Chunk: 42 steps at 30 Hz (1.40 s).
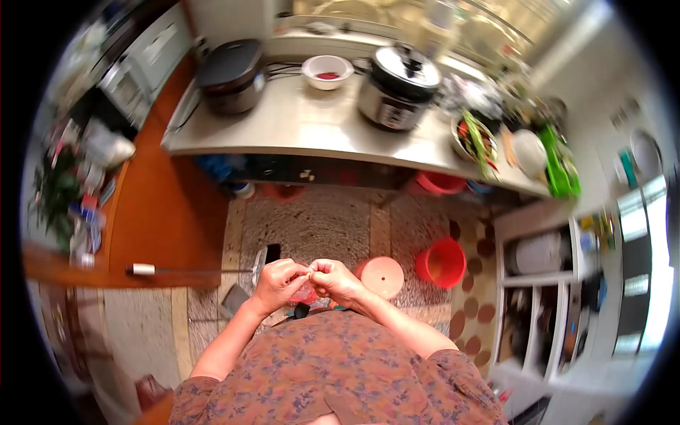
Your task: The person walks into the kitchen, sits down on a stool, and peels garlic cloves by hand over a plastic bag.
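My left hand and my right hand meet in front of my body, fingertips pinched together. Between them is something small and pale, too tiny to make out. Just beneath the hands a red item shows in part; its kind is hidden. To the right of my right hand stands a round pink stool with a small hole in its top. Left of my left hand, a long thin rod with a white-tipped handle reaches toward a dustpan-like piece.
Ahead runs a counter with a dark rice cooker, a white bowl holding something red, a pressure cooker and a bowl of peppers. A red bucket stands on the floor at right, near white shelves.
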{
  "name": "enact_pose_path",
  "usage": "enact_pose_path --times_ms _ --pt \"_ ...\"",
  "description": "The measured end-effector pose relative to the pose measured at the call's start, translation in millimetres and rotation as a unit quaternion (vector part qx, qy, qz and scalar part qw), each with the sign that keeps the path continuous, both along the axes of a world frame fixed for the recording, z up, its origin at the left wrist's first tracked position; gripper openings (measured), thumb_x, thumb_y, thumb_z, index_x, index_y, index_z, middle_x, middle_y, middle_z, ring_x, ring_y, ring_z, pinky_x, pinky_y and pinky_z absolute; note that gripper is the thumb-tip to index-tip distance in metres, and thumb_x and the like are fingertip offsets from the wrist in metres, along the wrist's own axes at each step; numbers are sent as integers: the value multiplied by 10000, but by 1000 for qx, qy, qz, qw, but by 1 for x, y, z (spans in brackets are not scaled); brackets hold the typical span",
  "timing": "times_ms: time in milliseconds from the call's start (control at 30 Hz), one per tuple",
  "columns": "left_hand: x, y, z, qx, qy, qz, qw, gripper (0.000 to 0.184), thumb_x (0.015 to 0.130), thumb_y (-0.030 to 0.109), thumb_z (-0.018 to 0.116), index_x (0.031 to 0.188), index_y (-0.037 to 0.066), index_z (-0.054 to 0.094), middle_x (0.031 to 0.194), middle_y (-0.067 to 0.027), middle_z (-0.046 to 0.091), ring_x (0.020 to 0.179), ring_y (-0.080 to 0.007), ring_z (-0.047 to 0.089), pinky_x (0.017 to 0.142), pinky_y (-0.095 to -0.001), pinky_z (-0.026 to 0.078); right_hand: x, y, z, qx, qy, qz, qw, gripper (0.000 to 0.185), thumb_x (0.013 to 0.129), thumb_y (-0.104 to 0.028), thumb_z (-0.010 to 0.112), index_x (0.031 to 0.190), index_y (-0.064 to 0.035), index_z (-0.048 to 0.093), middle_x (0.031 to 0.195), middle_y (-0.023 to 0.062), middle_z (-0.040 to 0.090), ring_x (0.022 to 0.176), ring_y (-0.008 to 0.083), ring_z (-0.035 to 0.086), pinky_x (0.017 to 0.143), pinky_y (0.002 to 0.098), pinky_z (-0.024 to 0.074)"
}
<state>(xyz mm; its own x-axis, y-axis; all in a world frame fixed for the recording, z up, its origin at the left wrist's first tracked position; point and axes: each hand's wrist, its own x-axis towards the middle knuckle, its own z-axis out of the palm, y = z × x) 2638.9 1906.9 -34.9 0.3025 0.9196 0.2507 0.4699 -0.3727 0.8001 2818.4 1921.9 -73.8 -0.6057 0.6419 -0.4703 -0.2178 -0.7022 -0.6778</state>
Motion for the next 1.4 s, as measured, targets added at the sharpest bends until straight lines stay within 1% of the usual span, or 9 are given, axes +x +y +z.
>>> enact_pose_path --times_ms 100,167,300,533,667,900,1033,1167,1400 --pt "-3 -5 -2 -70 -45 147 986 74 721 31 691 789 22 661 726 -89 632 648 -201 612 560 -305 467 -8 42 0 -18 25 120 992 82 878 -121 566 826 -60 547 628 -25 497 511 53 433 445 203 334" --pt "-2 -10 -17 -63 -77 242 965 74 736 43 686 801 17 661 732 -90 633 663 -182 614 588 -286 475 -14 60 6 29 -34 173 984 83 883 -123 572 818 -86 536 644 -29 478 505 57 390 442 206 284" --pt "4 -24 -27 -140 -215 390 884 70 805 32 653 865 -2 647 812 -41 642 738 -106 599 676 -242 479 -17 88 -19 -3 -38 208 977 53 874 -108 576 832 -90 549 669 -37 499 522 50 410 449 195 308" --pt "9 -70 -30 -119 -263 509 811 69 830 -4 639 896 -24 637 844 -29 634 770 -71 571 679 -209 465 -25 86 -83 -65 -98 295 948 103 902 -151 597 838 -79 560 659 -30 512 524 54 440 452 195 358" --pt "15 -104 -45 -121 -273 557 775 91 837 -28 623 928 -37 624 848 -35 633 763 -69 570 677 -200 463 -37 63 -116 -65 -152 299 940 119 899 -101 584 788 -63 566 652 -6 539 513 79 472 453 219 390" --pt "36 -152 -116 -134 -353 606 700 115 842 -41 610 956 -43 618 850 -40 639 761 -70 579 686 -203 472 -46 42 -171 -51 -207 393 894 108 899 -133 605 840 -46 576 678 1 561 552 88 525 470 228 437" --pt "39 -152 -159 -155 -365 645 654 108 844 -41 602 950 -48 620 845 -47 643 758 -73 585 685 -204 472 -49 57 -236 20 -213 442 871 104 902 -123 592 830 -48 587 687 8 585 559 91 545 496 228 448" --pt "33 -140 -231 -180 -330 692 616 102 839 -21 620 939 -44 626 841 -37 645 755 -65 579 673 -197 465 -58 81 -322 57 -237 448 860 111 883 -62 568 782 -22 586 645 39 580 522 114 532 479 259 424" --pt "32 -113 -386 -176 -392 707 561 96 847 12 627 934 -28 629 842 -17 642 743 -51 566 669 -198 456 -85 93 -448 125 -245 489 828 114 903 -54 532 813 4 573 644 38 562 513 113 501 474 278 416"
